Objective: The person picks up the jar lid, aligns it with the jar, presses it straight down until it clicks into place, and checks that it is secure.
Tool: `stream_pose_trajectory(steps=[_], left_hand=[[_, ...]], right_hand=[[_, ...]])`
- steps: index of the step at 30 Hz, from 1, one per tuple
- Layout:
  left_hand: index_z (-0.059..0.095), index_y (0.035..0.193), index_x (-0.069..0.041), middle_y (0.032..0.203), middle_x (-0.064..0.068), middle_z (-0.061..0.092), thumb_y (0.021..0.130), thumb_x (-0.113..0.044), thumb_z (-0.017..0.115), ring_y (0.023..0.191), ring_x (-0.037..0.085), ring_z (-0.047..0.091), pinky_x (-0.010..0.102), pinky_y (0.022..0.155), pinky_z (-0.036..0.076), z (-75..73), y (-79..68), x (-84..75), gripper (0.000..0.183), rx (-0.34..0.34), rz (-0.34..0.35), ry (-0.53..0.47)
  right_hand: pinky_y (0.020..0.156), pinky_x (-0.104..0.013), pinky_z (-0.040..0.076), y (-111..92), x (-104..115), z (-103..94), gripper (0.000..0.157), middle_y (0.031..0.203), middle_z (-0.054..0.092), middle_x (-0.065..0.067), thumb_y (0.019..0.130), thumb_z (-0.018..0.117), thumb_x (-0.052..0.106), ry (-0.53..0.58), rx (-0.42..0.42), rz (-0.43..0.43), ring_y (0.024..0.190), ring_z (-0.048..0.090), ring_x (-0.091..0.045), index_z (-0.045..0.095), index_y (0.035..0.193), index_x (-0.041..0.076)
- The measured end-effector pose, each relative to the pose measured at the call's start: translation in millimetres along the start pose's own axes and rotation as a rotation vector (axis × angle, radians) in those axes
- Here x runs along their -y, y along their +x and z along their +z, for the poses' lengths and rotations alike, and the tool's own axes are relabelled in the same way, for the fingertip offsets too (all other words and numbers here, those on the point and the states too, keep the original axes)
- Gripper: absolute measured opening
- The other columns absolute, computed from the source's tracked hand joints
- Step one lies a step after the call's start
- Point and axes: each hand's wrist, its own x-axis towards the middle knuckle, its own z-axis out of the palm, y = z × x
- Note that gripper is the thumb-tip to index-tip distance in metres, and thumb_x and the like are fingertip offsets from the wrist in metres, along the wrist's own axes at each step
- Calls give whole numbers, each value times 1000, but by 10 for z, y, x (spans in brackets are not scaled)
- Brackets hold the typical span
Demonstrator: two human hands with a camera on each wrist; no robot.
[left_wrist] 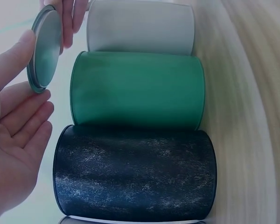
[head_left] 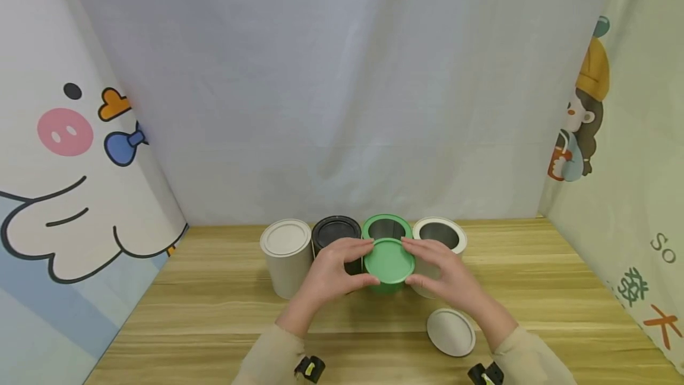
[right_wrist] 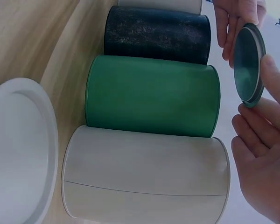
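Note:
Between both hands a round green lid [head_left: 389,261] is held level by its edges, in front of and above the open green can [head_left: 387,217]. My left hand [head_left: 338,266] pinches its left edge between thumb and fingers. On the opposite edge, my right hand [head_left: 445,269] grips it the same way. In the left wrist view the lid [left_wrist: 46,49] is clear of the green can's wall [left_wrist: 137,91], near its top end. The right wrist view shows the lid's underside with a raised inner ring.
Left of the green can stand a black can [head_left: 335,232] and a white can [head_left: 288,266], both lidded. An open white can [head_left: 461,242] stands to its right. A white lid [head_left: 451,332] lies on the wooden table [head_left: 203,337] near my right forearm. A grey curtain [head_left: 320,88] hangs behind.

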Motion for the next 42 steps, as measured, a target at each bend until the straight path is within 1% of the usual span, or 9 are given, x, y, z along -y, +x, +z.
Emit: stream_pose_trajectory(steps=[4, 12, 18, 22, 25, 29, 32, 34, 42], left_hand=[[65, 131, -4, 132, 9, 63, 76, -28, 87, 126, 29, 54, 44, 103, 46, -1, 47, 16, 64, 9, -41, -2], [65, 130, -3, 130, 13, 64, 77, -27, 87, 124, 31, 55, 45, 103, 46, -18, 143, 59, 62, 12, -64, 17], [66, 129, -2, 129, 13, 65, 80, -27, 84, 123, 31, 56, 44, 103, 46, -45, 236, 111, 57, 28, -42, 49], [66, 128, -1, 129, 14, 64, 81, -26, 83, 122, 31, 57, 43, 103, 46, -68, 306, 141, 56, 43, -33, 61], [66, 128, -1, 128, 14, 64, 82, -27, 83, 121, 31, 58, 43, 103, 46, -78, 355, 164, 56, 53, -34, 68], [66, 129, -2, 128, 12, 65, 82, -27, 82, 121, 30, 58, 44, 102, 46, -78, 410, 197, 56, 67, -63, 74], [65, 130, -3, 129, 11, 64, 83, -27, 81, 122, 30, 57, 45, 102, 46, -77, 443, 214, 55, 84, -99, 71], [65, 131, -3, 129, 12, 64, 84, -27, 81, 122, 31, 57, 45, 103, 46, -77, 465, 221, 55, 96, -110, 71], [62, 134, -3, 131, 12, 63, 87, -29, 78, 123, 31, 56, 44, 102, 47, -61, 535, 278, 56, 147, -126, 101]], right_hand=[[98, -54, 44, 46, -38, -1, 61, 134, 60, -15, 74, 84, 7, -27, 1, 20, 121, 54, -37, 62, 129, -4], [97, -56, 45, 136, -73, -22, 57, 133, 60, -16, 77, 82, 4, -35, 13, 43, 121, 54, -39, 62, 130, -4], [98, -56, 45, 207, -129, -51, 54, 132, 61, -18, 79, 80, 4, -48, 21, 53, 119, 56, -40, 62, 129, -5], [101, -56, 43, 261, -174, -63, 53, 134, 59, -20, 82, 78, 5, -51, 52, 75, 122, 53, -41, 60, 131, -7], [101, -56, 43, 299, -196, -73, 53, 135, 58, -21, 84, 76, 6, -55, 78, 91, 122, 53, -41, 59, 132, -7], [99, -57, 45, 344, -222, -80, 51, 135, 57, -23, 87, 75, 6, -63, 105, 106, 121, 53, -42, 57, 133, -8], [100, -58, 43, 376, -242, -82, 51, 136, 56, -24, 88, 73, 5, -65, 127, 120, 122, 52, -43, 56, 133, -10], [102, -59, 42, 396, -258, -84, 51, 136, 55, -25, 88, 73, 5, -66, 141, 128, 124, 51, -45, 55, 134, -10], [102, -58, 42, 470, -275, -114, 49, 137, 54, -25, 91, 71, 7, -108, 195, 150, 125, 49, -45, 55, 135, -10]])
